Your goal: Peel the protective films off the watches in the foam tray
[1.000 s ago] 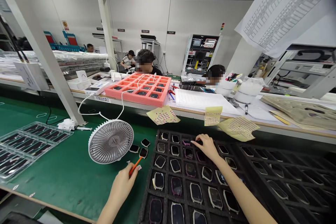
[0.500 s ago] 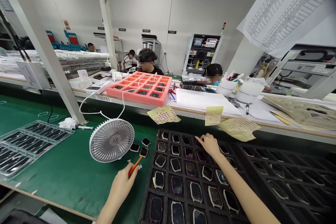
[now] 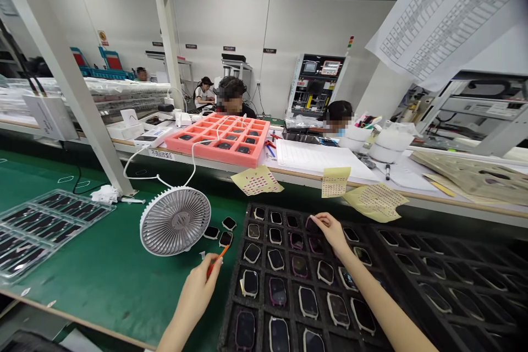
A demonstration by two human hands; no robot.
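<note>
My left hand (image 3: pixel 197 286) is closed around a thin orange tool (image 3: pixel 218 260), its tip pointing up and to the right; its exact kind cannot be made out. Just beyond that tip, a smartwatch case (image 3: pixel 225 238) lies on the green mat, with two more cases beside it. At the far row of a black foam tray (image 3: pixel 264 308), my right hand (image 3: pixel 331 231) pinches the edge of a dark purple-rimmed smartwatch (image 3: pixel 312 224), which still sits in its pocket. Several other watch cases fill the pockets around it, partly hidden under my right forearm.
A white fan (image 3: pixel 176 221) stands left of the loose watches. Farther left lies a clear tray of dark parts (image 3: pixel 49 225). A second black tray (image 3: pixel 445 264) adjoins on the right. The shelf ahead bears a pink foam tray (image 3: pixel 218 137) and papers (image 3: pixel 322 158). Co-workers sit beyond.
My left hand has shifted slightly right, and the orange tool has swung up and away from the loose watch. My right fingers have closed at the edge of the purple-rimmed watch.
</note>
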